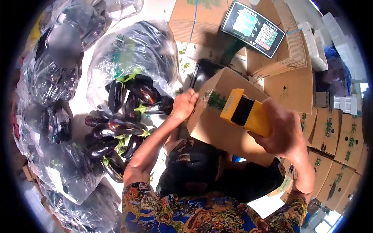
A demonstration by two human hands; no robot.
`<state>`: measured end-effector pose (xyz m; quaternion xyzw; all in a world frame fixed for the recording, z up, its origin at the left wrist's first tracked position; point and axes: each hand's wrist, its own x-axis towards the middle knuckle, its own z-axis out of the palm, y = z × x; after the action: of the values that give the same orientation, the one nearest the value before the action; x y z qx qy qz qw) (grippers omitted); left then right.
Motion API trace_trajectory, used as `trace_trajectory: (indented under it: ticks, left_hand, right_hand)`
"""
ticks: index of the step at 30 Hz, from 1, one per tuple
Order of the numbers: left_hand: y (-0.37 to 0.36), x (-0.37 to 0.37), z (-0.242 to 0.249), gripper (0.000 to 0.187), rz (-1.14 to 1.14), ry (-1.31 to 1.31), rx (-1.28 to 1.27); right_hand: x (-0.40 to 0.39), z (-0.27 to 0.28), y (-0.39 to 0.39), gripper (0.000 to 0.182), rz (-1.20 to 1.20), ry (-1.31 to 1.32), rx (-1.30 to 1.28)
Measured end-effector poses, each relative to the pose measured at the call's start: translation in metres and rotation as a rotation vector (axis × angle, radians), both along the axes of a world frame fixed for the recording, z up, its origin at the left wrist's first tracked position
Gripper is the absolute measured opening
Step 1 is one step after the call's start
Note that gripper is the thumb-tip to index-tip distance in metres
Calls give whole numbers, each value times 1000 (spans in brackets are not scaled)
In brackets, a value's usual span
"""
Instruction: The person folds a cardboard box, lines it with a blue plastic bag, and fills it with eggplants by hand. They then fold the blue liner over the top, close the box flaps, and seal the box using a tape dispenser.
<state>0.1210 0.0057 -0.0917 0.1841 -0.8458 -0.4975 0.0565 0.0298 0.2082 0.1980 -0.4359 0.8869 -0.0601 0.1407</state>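
My right hand: clamped on yellow tool. Left hand: at box, grip unclear; weak bracing might tip it.

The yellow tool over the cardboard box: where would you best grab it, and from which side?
Probably by its right end, coming from the right, as the right hand does: the yellow tool is long and blocky, and its free end points left over the cardboard box.

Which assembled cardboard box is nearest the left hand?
The box under the yellow tool in the right hand; the other boxes are stacked at the picture's right.
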Motion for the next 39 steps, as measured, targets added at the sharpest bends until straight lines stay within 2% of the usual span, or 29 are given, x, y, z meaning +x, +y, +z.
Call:
trace_trajectory:
  ticks: [1,3,5,7,10,12,13,15,17,19,21,25,26,29,33,34,37,39]
  left_hand:
    - [2,-4,3,32,123,-7,187]
    - [-10,-18,18,39,161,32,675]
    - [10,-40,41,38,130,366,668]
    - [19,-66,36,37,-239,474,935]
    - [6,-66,0,33,-121,203,340]
    - [7,-57,-8,32,-20,144,-35]
    - [4,-62,27,29,190,-125,629]
    - [10,-61,88,29,321,61,1171]
    - [3,-53,148,46,-99,248,697]
    - [6,-59,133,52,-185,317,254]
    - [15,-61,144,54,-186,121,-66]
    - [24,-61,184,56,-237,-126,-216]
    - [25,-62,170,54,-239,42,-400]
    - [22,-70,172,54,-243,-150,-543]
    - [22,-71,170,55,-209,-179,-514]
    - [24,-70,179,55,-192,-249,-562]
    - [24,-70,173,53,-156,-151,-541]
    - [24,-70,174,52,-159,-136,-517]
  right_hand:
    - [1,-1,0,51,-13,-14,-5]
    - [1,-1,-1,50,-40,-27,-19]
    - [0,-3,-2,50,-18,-26,-34]
    - [-2,-3,-2,50,17,-14,-41]
    - [-6,-2,-3,50,59,22,-40]
    - [-5,-2,-1,50,49,28,-13]
    - [-3,-1,0,49,35,28,3]
    - [-1,2,1,47,-2,28,25]
    - [-2,-3,4,45,29,3,-67]
    - [-3,-5,6,43,37,-10,-124]
    - [-1,-4,8,41,22,-23,-137]
    - [5,6,25,42,41,-7,-135]
    - [4,6,33,42,37,-4,-123]
    - [-1,12,77,42,-12,-6,-68]
    - [6,8,149,43,-194,-55,11]
    - [11,11,161,41,-140,-27,-179]
    - [21,-2,194,43,-270,-19,-226]
    - [20,-18,217,48,-263,-38,-231]
